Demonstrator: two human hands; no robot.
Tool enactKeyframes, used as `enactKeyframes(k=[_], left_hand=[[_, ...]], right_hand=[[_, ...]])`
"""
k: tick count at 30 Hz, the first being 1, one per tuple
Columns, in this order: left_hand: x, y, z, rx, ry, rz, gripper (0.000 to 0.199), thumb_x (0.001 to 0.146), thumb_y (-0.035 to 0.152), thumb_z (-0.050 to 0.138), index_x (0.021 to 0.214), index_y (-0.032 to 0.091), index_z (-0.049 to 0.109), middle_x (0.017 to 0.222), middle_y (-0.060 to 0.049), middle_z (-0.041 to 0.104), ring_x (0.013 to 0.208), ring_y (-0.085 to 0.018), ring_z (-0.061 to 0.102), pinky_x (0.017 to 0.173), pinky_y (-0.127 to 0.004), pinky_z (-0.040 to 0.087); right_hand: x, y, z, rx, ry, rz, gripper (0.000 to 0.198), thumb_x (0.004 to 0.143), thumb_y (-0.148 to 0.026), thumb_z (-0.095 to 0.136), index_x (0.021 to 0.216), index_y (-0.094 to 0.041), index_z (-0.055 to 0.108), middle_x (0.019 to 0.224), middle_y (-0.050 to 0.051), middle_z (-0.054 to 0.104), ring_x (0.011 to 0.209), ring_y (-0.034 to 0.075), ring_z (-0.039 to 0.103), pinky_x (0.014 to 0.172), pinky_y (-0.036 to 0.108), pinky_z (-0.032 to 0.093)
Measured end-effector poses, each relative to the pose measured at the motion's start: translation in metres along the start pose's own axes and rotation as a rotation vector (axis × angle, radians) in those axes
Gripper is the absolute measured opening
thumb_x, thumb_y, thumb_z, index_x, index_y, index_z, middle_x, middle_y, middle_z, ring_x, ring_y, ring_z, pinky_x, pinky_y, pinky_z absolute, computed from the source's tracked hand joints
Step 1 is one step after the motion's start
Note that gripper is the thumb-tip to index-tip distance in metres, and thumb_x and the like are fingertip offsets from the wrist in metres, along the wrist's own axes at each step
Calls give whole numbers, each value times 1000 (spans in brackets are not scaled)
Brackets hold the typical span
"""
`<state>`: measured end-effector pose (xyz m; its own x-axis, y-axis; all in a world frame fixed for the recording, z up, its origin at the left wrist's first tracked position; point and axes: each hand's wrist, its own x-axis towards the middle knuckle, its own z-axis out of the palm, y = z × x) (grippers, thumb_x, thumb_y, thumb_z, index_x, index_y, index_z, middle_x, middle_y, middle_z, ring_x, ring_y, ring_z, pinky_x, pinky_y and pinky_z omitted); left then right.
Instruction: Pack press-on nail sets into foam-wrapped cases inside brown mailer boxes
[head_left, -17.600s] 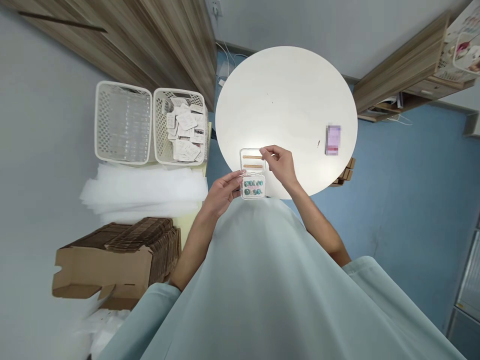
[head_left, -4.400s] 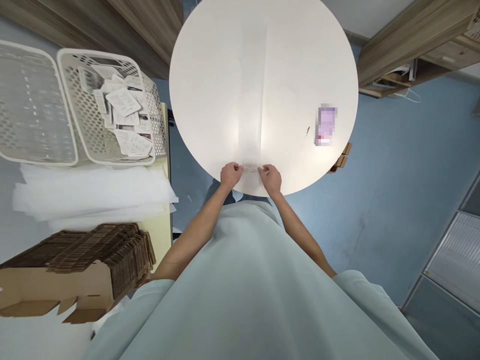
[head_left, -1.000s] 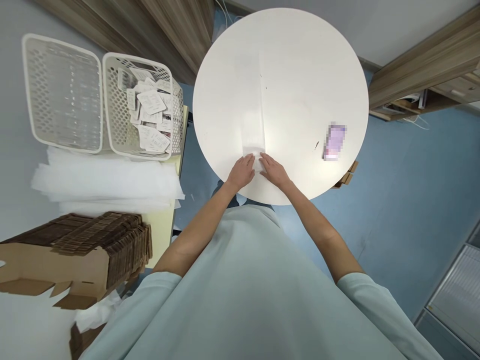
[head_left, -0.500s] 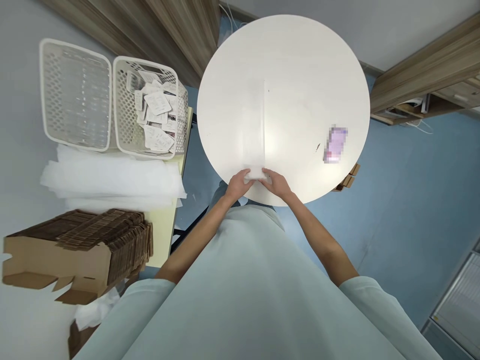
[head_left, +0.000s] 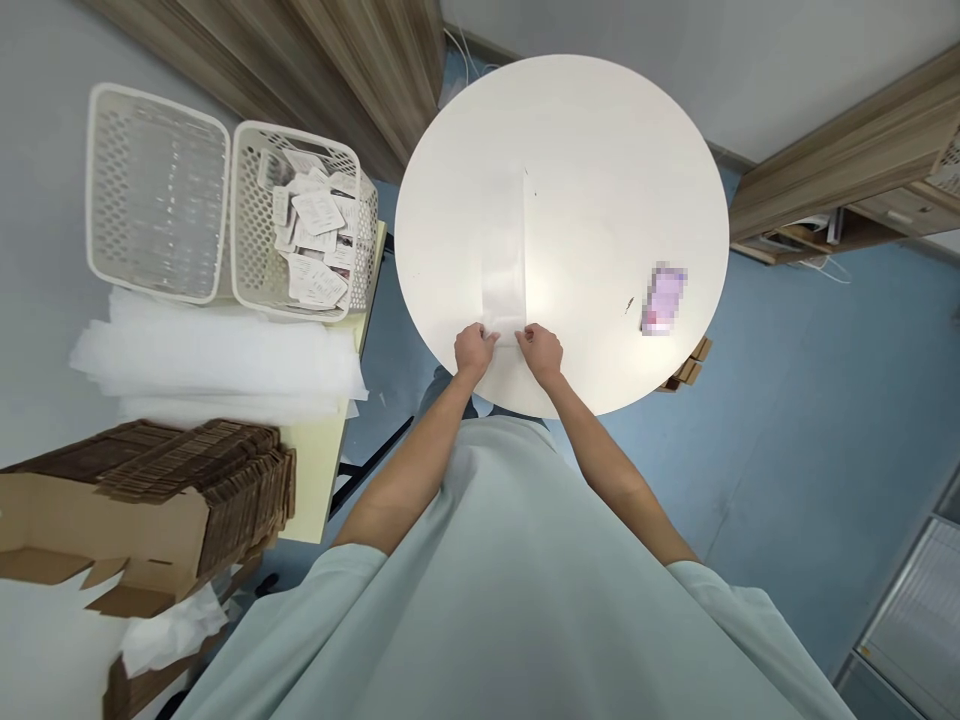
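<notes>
A long, thin, translucent white foam sheet (head_left: 504, 255) lies flat on the round white table (head_left: 600, 150), its length running away from me. My left hand (head_left: 473, 352) is closed at the near left corner of the sheet, thumb and fingers pinching it. At the near right corner my right hand (head_left: 542, 353) pinches the sheet in the same way. Between the hands, the near end looks folded over or rolled, though I cannot tell whether anything lies inside. Both wrists rest close to the table's front edge.
Left of the table, a side table (head_left: 311, 480) bears a stack of white foam sheets (head_left: 217, 355), flattened cardboard boxes (head_left: 247, 490), a basket with white packets (head_left: 315, 215) and a basket of clear plastic pieces (head_left: 169, 200). A blurred purple object (head_left: 665, 298) lies to the right.
Both hands have moved slightly away from my body with the near end of the sheet, and their fingers are now more curled. The view has shifted a little.
</notes>
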<state>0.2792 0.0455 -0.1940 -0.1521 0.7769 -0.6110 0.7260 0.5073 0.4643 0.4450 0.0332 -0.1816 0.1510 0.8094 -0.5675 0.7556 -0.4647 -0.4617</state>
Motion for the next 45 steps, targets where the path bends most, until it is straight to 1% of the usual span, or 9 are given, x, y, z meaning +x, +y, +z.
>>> enactKeyframes(k=[2,5,10,16,26,33,38,41,45], left_hand=[[-1,2,0,49,53,51,19,97,37,71,107,21,68,113,-15,73,110,-34,69,97,-50,55],[-1,8,0,160,131,264,44,98,22,64,142,15,59,154,-23,59,143,-37,56,115,-53,50],[13,16,-6,368,-107,629,59,102,5,33,157,9,52,169,-20,50,163,-29,39,135,-49,30],[10,-6,-13,412,-192,667,62,104,15,38,166,11,44,174,-18,43,163,-31,41,135,-52,32],[-45,-55,1,309,-284,658,86,96,38,71,170,14,36,178,-18,35,167,-31,33,138,-50,27],[-45,-48,-14,183,-254,465,66,99,39,71,160,20,56,166,-9,56,152,-31,56,127,-42,45],[-29,-28,-22,98,-172,265,36,103,43,67,130,21,76,122,-10,82,110,-29,75,98,-38,57],[-20,-16,-23,157,-127,167,28,104,44,65,106,19,76,99,-11,80,93,-28,72,83,-36,54],[-15,-2,-23,232,-92,171,25,107,39,58,96,19,69,101,-13,76,95,-29,69,85,-38,51]], right_hand=[[1,-4,-1,-55,11,-10,22,107,-36,63,123,-23,71,121,13,78,109,32,74,96,48,61],[3,-10,-2,-103,63,-174,34,108,-25,57,140,-18,65,146,20,67,135,35,64,111,52,56],[15,-4,-5,-142,-66,-504,52,110,-16,40,160,-19,54,166,15,54,160,27,44,131,49,41],[12,25,-6,-252,-133,-617,63,106,-27,57,167,-19,44,176,14,42,162,30,42,122,50,52],[-50,66,23,-303,-131,-724,64,112,-30,46,172,-11,33,179,20,31,167,31,32,134,53,34],[-51,63,16,-179,-109,-647,60,116,-48,40,166,-15,44,172,20,46,155,34,51,123,52,48],[-34,45,11,-71,-35,-391,42,117,-40,37,144,-20,61,142,14,72,118,30,73,95,42,59],[-24,33,8,-31,5,-262,32,115,-38,42,124,-22,68,125,10,76,105,25,73,85,36,56],[-11,19,4,-11,13,-174,24,113,-35,49,108,-23,69,115,7,77,97,23,71,80,33,52]])
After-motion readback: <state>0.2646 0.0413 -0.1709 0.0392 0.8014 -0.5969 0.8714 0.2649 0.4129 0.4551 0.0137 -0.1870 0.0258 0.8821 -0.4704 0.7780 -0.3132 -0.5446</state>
